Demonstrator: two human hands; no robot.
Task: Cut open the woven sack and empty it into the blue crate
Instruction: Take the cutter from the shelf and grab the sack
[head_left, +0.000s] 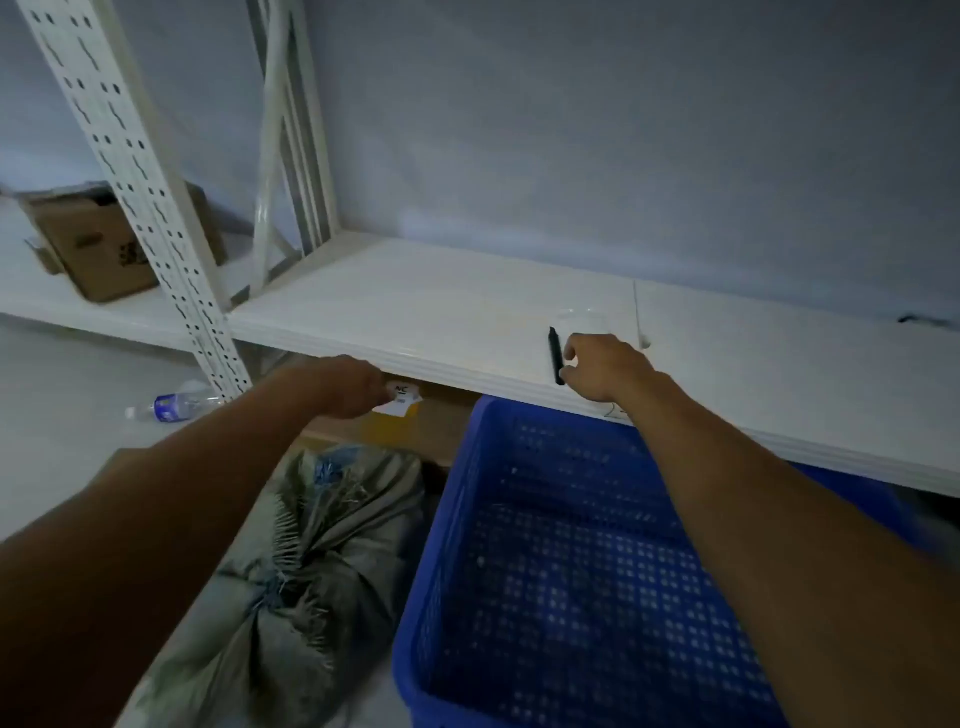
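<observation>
A grey-green woven sack (306, 561), tied shut with blue cord, lies on the floor at lower left. To its right stands the blue perforated crate (566, 582), nothing visible in it. A thin black cutter (555, 356) lies on the white shelf near its front edge. My right hand (605, 371) rests on the shelf beside the cutter, fingertips touching or almost touching it, fingers curled but apart. My left hand (348, 387) is at the shelf's front edge, pinched on a small white label (402, 400).
The white shelf board (467, 312) overhangs the crate's far end. A perforated white upright (140, 197) stands at left, a cardboard box (104, 244) behind it. A plastic water bottle (174, 405) lies on the floor. A brown and yellow box (410, 431) sits under the shelf.
</observation>
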